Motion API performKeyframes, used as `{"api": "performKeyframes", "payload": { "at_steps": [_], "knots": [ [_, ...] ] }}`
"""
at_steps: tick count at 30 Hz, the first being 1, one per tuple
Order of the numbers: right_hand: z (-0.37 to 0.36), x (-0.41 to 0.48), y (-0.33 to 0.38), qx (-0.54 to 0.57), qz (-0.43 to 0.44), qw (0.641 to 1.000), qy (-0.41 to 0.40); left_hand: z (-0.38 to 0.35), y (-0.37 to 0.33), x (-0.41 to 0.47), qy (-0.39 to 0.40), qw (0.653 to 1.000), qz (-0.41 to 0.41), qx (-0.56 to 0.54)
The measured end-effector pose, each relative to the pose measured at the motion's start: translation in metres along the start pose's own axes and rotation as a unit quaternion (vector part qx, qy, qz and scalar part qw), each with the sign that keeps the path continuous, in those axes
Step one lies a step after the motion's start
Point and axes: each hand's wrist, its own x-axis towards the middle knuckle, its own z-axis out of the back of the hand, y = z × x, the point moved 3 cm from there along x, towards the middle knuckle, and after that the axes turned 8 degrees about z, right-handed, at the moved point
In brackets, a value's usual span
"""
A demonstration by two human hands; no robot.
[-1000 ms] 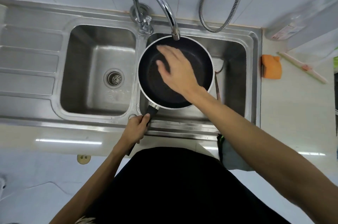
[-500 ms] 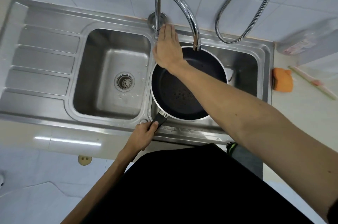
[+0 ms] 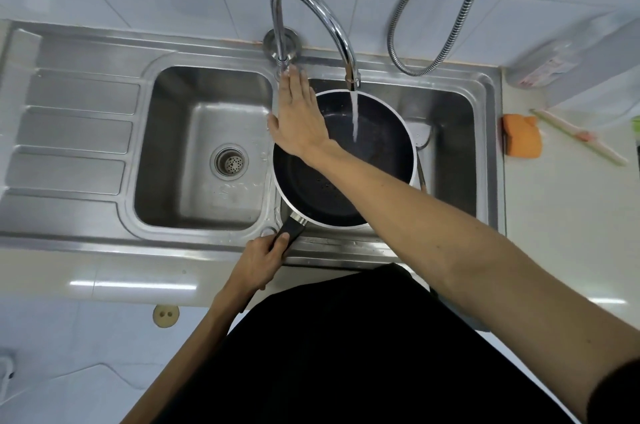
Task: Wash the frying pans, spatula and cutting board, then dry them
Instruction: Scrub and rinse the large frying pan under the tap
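Over the right basin of a steel double sink (image 3: pixel 486 88), you hold one frying pan (image 3: pixel 381 153). It is round and black inside, with a pale rim and a black handle (image 3: pixel 294 231) that points toward the sink's near edge. Your left hand (image 3: pixel 259 262) grips that handle, fingers curled round it. Your right hand (image 3: pixel 298 119) lies flat above the pan's far-left rim, fingers straight, fingertips at the base of the one curved chrome tap (image 3: pixel 311 4). A thin stream of water (image 3: pixel 354 115) falls from the spout into the pan's far half.

One pale spatula (image 3: pixel 420 136) shows just beside the pan's right rim. The left basin (image 3: pixel 207 133) shows a round drain strainer (image 3: pixel 230 161).

On the tabletop (image 3: pixel 571 233), right of the sink, lie one orange sponge (image 3: pixel 521 136) and one pale stick (image 3: pixel 581 138). At its far right corner a clear container (image 3: pixel 554 60) carries red print, too blurred to read. One metal hose (image 3: pixel 460 8) loops against the tiled wall.
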Motion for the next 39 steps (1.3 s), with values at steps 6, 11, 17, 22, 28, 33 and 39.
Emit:
{"api": "performKeyframes", "payload": {
  "at_steps": [6, 11, 17, 22, 28, 33, 39],
  "knots": [
    [0.032, -0.131, -0.029, 0.133, 0.059, 0.958, -0.247, -0.005, 0.006, 0.002, 0.010, 1.000, 0.010, -0.002],
    [0.061, -0.207, -0.181, 0.075, -0.212, 0.921, -0.316, -0.010, 0.015, -0.002, 0.023, 0.999, 0.019, -0.010],
    [0.094, -0.227, -0.342, -0.013, -0.418, 0.892, -0.173, -0.012, 0.020, -0.008, 0.022, 0.999, 0.024, -0.012],
    [0.087, -0.228, -0.370, 0.016, -0.429, 0.902, -0.054, -0.017, 0.020, -0.012, 0.013, 0.999, 0.033, 0.016],
    [0.097, -0.224, -0.383, 0.035, -0.495, 0.867, -0.037, -0.020, 0.013, -0.012, 0.017, 0.999, 0.050, 0.005],
    [0.103, -0.207, -0.322, 0.065, -0.393, 0.908, -0.130, -0.021, 0.003, -0.004, 0.031, 0.997, 0.063, 0.005],
    [0.038, -0.185, -0.165, 0.104, -0.133, 0.985, -0.024, -0.021, -0.007, -0.001, 0.040, 0.998, 0.046, 0.008]
  ]
}}
